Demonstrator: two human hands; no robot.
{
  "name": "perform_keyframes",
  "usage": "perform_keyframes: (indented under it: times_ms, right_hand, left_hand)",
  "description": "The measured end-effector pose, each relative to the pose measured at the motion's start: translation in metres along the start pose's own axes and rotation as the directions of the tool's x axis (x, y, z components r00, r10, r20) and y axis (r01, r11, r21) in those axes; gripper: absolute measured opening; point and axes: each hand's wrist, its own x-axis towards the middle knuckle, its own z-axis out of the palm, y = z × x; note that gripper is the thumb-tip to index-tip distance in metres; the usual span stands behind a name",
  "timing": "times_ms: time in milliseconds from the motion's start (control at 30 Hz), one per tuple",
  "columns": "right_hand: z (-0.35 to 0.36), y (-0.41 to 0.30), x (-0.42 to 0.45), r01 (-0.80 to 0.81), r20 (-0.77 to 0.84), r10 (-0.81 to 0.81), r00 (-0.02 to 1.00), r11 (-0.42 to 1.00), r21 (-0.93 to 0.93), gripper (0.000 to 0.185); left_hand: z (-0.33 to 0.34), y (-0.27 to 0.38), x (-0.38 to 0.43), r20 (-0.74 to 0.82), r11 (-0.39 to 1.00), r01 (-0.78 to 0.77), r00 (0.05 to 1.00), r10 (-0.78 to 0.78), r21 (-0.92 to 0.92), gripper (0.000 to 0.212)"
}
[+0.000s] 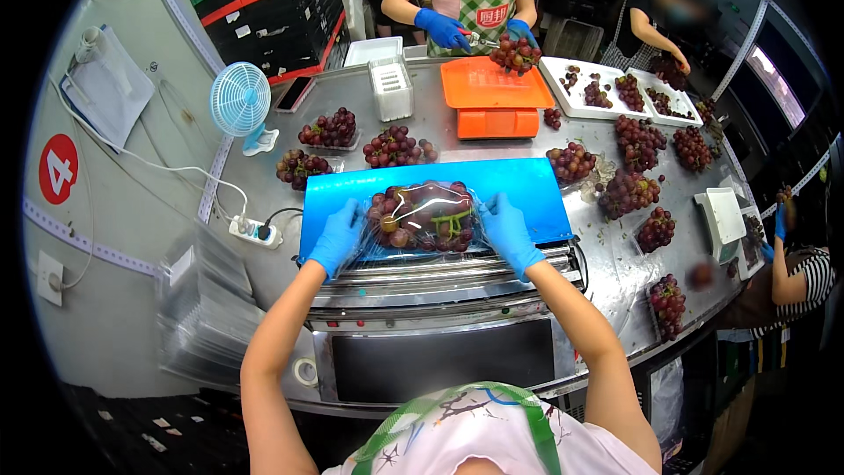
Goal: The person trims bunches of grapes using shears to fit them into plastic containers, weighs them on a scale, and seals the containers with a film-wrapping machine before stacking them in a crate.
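Note:
A bunch of red grapes (425,218) lies under clear plastic film in front of me, over the blue panel (527,191) of a film-wrapping machine. Both my hands wear blue gloves. My left hand (339,234) pinches the film at the left end of the grapes, and my right hand (508,231) pinches it at the right end. Green stems show through the shiny film. The machine's metal rollers (442,280) run just below the grapes, with a dark heating plate (445,356) nearest my body. Whether a tray lies under the grapes I cannot tell.
Beyond the panel are grape bunches (395,147), an orange scale (498,89) and a stack of trays (391,89). A small fan (241,100) and a power strip (256,231) are at left, clear trays (208,316) below. Co-workers handle grapes across the table and at right.

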Motion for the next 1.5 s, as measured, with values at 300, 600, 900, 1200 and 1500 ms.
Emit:
perform_keyframes:
  times_ms: [300, 600, 900, 1200, 1500]
  right_hand:
    - [-0.032, -0.008, 0.043, -0.401, 0.639, 0.161, 0.752, 0.881, 0.250, 0.039]
    - [-0.017, -0.007, -0.002, -0.625, 0.629, 0.177, 0.757, 0.475, 0.619, 0.049]
    - [-0.040, -0.036, -0.126, -0.492, 0.549, 0.249, 0.798, 0.795, 0.355, 0.054]
    - [-0.010, -0.037, -0.197, -0.512, 0.459, 0.265, 0.848, 0.632, 0.582, 0.049]
    - [-0.021, -0.077, -0.181, -0.634, 0.629, 0.121, 0.768, 0.006, 0.774, 0.044]
  left_hand:
    - [-0.016, 0.022, 0.023, 0.455, 0.633, 0.590, 0.802, -0.387, -0.502, 0.023]
    - [-0.017, 0.037, -0.028, 0.448, 0.463, 0.562, 0.827, -0.340, -0.685, 0.030]
    - [-0.012, 0.053, -0.171, 0.035, 0.844, 0.347, 0.930, -0.366, -0.409, 0.030]
    - [0.042, 0.054, -0.226, -0.138, 0.385, 0.019, 0.917, -0.374, -0.923, 0.034]
    - [0.042, 0.081, -0.239, -0.376, 0.917, -0.162, 0.926, 0.014, -0.364, 0.059]
